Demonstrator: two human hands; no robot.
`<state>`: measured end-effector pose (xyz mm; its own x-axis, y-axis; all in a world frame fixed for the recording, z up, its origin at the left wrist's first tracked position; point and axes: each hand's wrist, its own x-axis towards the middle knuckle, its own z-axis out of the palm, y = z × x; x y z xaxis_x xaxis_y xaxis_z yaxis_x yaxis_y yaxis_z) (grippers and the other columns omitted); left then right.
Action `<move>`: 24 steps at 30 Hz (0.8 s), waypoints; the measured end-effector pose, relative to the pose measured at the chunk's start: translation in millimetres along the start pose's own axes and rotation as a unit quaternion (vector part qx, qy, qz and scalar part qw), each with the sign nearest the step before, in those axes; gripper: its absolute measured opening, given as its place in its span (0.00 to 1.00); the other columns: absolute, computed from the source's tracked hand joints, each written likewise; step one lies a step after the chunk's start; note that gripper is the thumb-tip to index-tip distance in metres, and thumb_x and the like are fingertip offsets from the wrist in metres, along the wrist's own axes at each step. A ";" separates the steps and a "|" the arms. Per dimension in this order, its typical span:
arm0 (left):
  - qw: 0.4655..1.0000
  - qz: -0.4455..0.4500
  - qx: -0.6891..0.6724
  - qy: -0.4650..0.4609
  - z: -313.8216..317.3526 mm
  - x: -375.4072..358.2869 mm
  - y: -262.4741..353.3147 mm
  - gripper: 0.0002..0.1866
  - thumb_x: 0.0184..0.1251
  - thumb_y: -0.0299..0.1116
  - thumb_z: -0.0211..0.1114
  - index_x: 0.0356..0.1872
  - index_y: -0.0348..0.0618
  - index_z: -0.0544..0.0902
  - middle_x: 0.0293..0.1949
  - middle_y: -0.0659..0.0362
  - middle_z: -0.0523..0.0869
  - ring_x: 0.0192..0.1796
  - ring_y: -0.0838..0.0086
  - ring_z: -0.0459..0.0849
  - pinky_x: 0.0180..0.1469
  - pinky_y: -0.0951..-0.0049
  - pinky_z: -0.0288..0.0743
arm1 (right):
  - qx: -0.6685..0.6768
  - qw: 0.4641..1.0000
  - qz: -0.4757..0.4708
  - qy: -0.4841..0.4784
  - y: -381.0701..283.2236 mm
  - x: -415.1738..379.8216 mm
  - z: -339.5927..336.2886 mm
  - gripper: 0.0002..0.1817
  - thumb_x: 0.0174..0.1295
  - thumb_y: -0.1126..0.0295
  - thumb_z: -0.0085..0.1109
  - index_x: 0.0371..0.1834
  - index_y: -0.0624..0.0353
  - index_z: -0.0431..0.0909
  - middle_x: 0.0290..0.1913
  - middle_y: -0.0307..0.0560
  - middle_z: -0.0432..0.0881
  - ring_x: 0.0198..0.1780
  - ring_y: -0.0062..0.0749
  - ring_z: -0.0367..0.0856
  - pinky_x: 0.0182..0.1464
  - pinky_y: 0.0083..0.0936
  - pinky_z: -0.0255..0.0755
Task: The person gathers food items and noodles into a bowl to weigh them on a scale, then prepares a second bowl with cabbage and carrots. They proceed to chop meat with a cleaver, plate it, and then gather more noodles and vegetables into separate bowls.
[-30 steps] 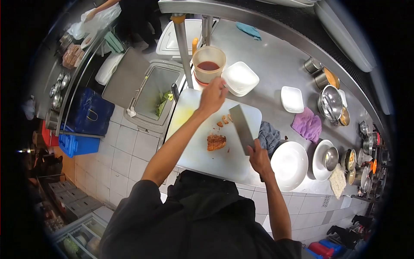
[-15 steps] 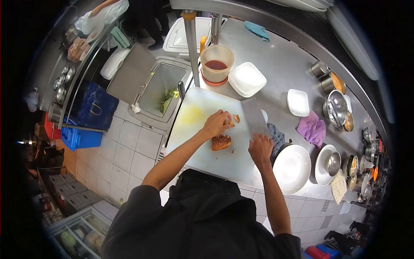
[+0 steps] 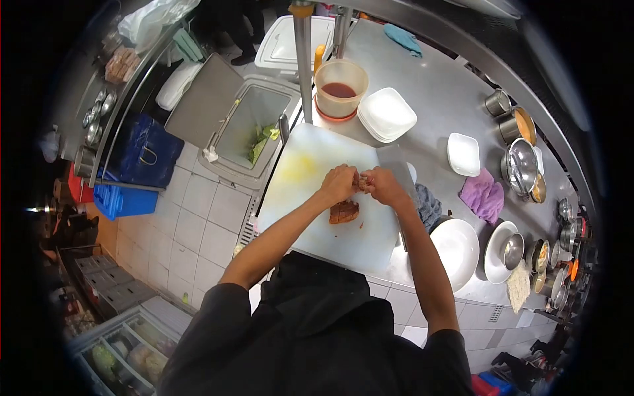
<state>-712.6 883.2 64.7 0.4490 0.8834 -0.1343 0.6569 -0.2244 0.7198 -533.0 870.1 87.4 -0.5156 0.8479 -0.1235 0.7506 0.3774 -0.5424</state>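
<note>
One cutting board (image 3: 310, 178) lies on the surface (image 3: 436, 99), with one large piece of meat (image 3: 344, 212), one cleaver (image 3: 397, 165) and two hands on it, the left (image 3: 339, 183) and the right (image 3: 383, 186). There is one tub (image 3: 341, 89) of red sauce, one stack of square dishes (image 3: 386, 115), one single square dish (image 3: 463, 154) and two round white plates (image 3: 457, 249) (image 3: 494, 247). Cloths number three: one purple (image 3: 484, 195), one grey (image 3: 428, 206), one teal (image 3: 403, 38); one open bin (image 3: 254, 132) stands on the floor.
</note>
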 end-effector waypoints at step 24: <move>0.998 0.049 -0.029 0.008 -26.7 -107.4 11.7 0.26 0.58 0.33 0.69 0.57 0.42 0.73 0.43 0.46 0.85 0.48 0.52 0.82 0.50 0.58 0.76 | 0.085 0.992 0.010 0.089 -71.5 -48.7 29.3 0.22 0.54 0.75 0.59 0.54 0.58 0.73 0.50 0.52 0.81 0.54 0.50 0.77 0.59 0.41 0.68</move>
<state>-769.3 796.7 105.8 0.4997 0.8647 -0.0515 0.5736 -0.2857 0.7677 -573.7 791.0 107.9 -0.4084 0.9128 0.0038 0.6716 0.3033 -0.6760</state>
